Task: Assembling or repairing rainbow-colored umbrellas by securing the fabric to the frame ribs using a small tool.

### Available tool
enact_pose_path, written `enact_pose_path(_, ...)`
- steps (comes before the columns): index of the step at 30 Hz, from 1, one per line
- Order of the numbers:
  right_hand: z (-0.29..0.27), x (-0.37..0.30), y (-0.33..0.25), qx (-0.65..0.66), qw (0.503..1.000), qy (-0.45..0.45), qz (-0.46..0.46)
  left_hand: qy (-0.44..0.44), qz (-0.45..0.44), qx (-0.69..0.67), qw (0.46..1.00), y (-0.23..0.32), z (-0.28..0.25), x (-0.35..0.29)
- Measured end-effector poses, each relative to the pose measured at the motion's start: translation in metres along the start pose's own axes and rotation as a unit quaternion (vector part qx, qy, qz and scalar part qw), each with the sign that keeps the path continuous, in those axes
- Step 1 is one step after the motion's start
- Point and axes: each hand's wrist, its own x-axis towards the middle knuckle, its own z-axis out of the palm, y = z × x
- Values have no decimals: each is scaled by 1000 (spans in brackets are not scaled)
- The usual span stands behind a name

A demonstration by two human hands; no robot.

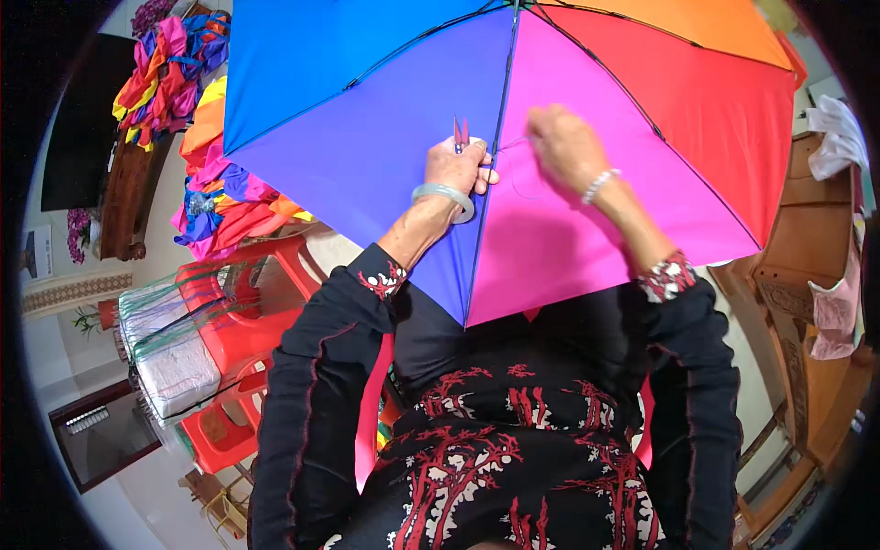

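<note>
An opened umbrella (394, 119) with blue, purple, pink, red and orange panels spreads before me, its inner side and dark ribs showing. My left hand (456, 170) is closed around a small pair of thread snips (461, 134), whose blades point away from me. Its fingertips also touch the dark rib (500, 110) between the purple and pink panels. Over the pink panel, my right hand (566, 151) is pinched and slightly blurred. A fine thread (515, 143) runs from the rib to its fingertips. Whether a needle is there cannot be made out.
Heaps of folded, multicoloured umbrella fabric (229, 197) lie at the left, beyond red plastic stools (243, 321). A white wrapped bundle (174, 348) with green strands rests beside the stools. Carved wooden furniture (802, 238) stands at the right, with white cloth (836, 137) on it.
</note>
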Motion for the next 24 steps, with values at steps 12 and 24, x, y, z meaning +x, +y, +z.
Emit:
enact_pose_path(12, -223, -22, 67, 700, 699, 97, 105, -37, 24, 98, 994, 6, -2, -2)
enact_pose_path(24, -252, 19, 76, 547, 817, 121, 137, 14, 455, 430, 780, -1, -32, 25)
